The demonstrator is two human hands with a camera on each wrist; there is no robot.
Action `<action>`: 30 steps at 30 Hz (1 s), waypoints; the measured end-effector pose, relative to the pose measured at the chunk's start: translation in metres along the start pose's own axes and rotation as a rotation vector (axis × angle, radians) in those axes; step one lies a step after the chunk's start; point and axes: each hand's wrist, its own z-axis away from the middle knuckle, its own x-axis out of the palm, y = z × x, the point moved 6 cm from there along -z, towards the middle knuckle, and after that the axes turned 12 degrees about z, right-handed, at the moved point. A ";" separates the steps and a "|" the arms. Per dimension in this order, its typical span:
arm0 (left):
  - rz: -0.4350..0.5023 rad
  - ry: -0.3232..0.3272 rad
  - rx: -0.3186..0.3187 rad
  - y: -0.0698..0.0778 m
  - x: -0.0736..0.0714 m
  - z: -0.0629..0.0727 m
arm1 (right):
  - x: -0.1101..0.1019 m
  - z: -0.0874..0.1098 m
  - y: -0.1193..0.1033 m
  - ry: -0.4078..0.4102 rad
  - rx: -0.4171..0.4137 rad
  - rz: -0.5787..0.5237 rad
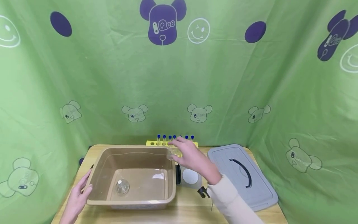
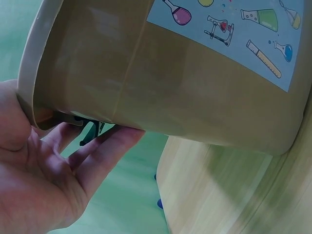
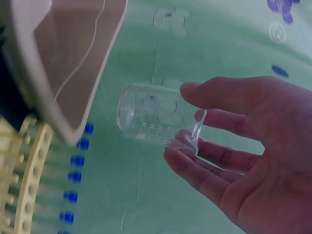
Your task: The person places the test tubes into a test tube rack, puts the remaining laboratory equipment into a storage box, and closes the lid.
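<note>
A large brown plastic storage box point(image 1: 139, 202) stands on the wooden table, its open top facing up. At its left side my left hand point(image 1: 78, 196) grips the rim; in the left wrist view the fingers point(image 2: 105, 158) reach along its outer wall. My right hand point(image 1: 193, 157) holds a small clear glass beaker point(image 3: 153, 114) near its lip, between thumb and fingers. The beaker is tilted on its side, its base toward the box's back right corner. Inside the box, toward the left, rests a round clear flask point(image 1: 122, 187) with a white top.
Behind the box is a yellow test tube rack point(image 1: 152, 143) with several blue-capped tubes. A grey lid point(image 1: 226, 168) with a black handle lies at the right. Between lid and box sits a white round piece point(image 1: 190, 176). Green curtains point(image 1: 223, 93) enclose the table.
</note>
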 end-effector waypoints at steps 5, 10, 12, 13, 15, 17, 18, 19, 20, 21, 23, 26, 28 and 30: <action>0.028 -0.002 -0.005 0.001 -0.001 0.000 | 0.011 -0.028 -0.034 -0.078 -0.054 -0.036; 0.055 -0.010 -0.004 0.002 0.002 0.000 | 0.026 -0.053 -0.054 -0.122 -0.090 -0.049; 0.060 -0.010 0.001 0.003 0.003 0.000 | 0.034 -0.062 -0.060 -0.138 -0.096 -0.046; 0.061 -0.009 0.005 0.003 0.003 0.000 | 0.039 -0.066 -0.062 -0.146 -0.100 -0.033; 0.057 -0.005 0.010 0.003 0.002 0.001 | 0.051 -0.074 -0.067 -0.171 -0.107 -0.016; 0.053 0.000 0.011 0.002 0.002 0.001 | 0.065 -0.081 -0.071 -0.201 -0.118 0.016; 0.051 0.002 0.013 0.002 0.001 0.001 | 0.072 -0.084 -0.072 -0.217 -0.123 0.041; 0.052 0.003 0.011 0.001 0.001 0.001 | 0.079 -0.086 -0.074 -0.234 -0.127 0.061; 0.049 0.005 0.010 0.001 0.001 0.001 | 0.087 -0.089 -0.076 -0.248 -0.134 0.074; 0.049 0.006 0.005 0.000 0.000 0.001 | 0.093 -0.091 -0.078 -0.259 -0.142 0.086; 0.046 0.008 0.005 -0.001 0.000 0.001 | 0.106 -0.094 -0.082 -0.278 -0.153 0.118; 0.031 0.011 0.006 -0.001 -0.001 0.001 | 0.122 -0.097 -0.089 -0.303 -0.166 0.157; 0.030 0.010 0.006 0.000 0.000 0.001 | 0.133 -0.099 -0.093 -0.320 -0.173 0.192; 0.036 0.009 0.001 0.000 0.000 0.000 | 0.143 -0.100 -0.095 -0.340 -0.186 0.218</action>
